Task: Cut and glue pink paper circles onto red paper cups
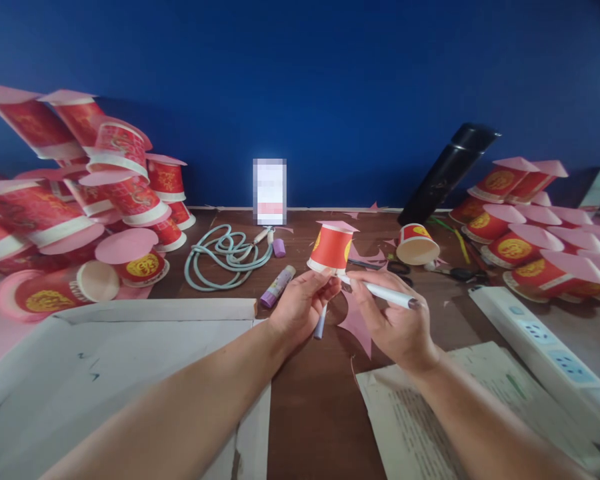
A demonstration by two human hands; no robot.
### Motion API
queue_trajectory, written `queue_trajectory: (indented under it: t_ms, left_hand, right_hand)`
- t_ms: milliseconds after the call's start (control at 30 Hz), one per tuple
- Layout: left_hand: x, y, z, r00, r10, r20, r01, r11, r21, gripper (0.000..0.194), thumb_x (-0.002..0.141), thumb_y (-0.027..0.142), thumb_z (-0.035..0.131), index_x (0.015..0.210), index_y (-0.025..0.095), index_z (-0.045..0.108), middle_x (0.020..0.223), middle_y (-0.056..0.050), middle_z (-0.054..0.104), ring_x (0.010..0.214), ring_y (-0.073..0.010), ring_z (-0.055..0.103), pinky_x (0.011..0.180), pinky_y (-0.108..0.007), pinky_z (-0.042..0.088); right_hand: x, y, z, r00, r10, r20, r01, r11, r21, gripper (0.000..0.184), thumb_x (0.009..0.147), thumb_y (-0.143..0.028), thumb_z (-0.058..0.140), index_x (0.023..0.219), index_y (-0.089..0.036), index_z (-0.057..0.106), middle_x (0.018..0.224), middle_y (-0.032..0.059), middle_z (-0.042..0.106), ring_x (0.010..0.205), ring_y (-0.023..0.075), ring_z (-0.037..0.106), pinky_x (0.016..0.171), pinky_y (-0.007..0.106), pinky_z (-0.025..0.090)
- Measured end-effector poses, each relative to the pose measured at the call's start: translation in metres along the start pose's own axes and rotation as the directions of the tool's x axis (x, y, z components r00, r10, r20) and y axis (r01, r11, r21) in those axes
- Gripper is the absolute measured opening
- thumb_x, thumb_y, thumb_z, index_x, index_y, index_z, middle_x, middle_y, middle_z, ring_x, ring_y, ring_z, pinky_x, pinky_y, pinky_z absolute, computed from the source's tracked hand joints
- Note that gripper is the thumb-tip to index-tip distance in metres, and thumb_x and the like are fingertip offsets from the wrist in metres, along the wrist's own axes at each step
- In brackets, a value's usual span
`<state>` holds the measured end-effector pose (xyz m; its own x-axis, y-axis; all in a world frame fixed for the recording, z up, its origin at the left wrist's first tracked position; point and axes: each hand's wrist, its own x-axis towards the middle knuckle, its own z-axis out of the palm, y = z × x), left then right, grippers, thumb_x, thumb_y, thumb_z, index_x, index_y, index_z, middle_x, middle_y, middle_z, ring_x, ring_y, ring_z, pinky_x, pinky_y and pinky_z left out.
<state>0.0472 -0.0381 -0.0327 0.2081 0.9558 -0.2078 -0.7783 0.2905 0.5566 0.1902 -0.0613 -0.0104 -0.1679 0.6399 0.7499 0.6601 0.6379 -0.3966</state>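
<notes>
My left hand [305,303] is closed on the lower rim of a red paper cup [330,248]. The cup is upside down, with yellow patterns and a pink paper piece [337,227] on its base. In my right hand [403,320] is a white marker pen [387,294], slanting down to the right, with its left end against the cup's rim. A slim pale blue-grey stick-like piece [320,325] shows below my left hand; whether that hand holds it I cannot tell. Pink paper scraps [355,323] lie under my right hand.
Several stacked red cups with pink paper stand left [125,190] and right [530,247]. Around the middle are a coiled cable [220,267], glue stick [279,287], lit phone [270,183], loose cup [417,248], scissors [399,268] and black flask [447,173]. A power strip [545,340] lies right.
</notes>
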Motion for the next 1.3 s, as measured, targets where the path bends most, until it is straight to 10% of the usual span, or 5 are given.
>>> queue_trajectory:
  t_ms: [1300]
  left_hand:
    - [-0.0018,-0.0057,-0.0016,0.995,0.042,0.088,-0.069,0.943,0.325,0.023,0.072,0.035,0.075,0.074,0.012,0.07,0.076,-0.006,0.066,0.077,-0.0152,0.059,0.082,-0.029,0.046]
  right_hand:
    - [0.0003,0.0023,0.0015,0.999,-0.023,-0.043,0.023,1.0,0.007,0.024,0.084,-0.01,0.062,0.106,-0.017,0.068,0.097,0.0068,0.074,0.089,0.0181,0.067,0.083,0.034,0.054]
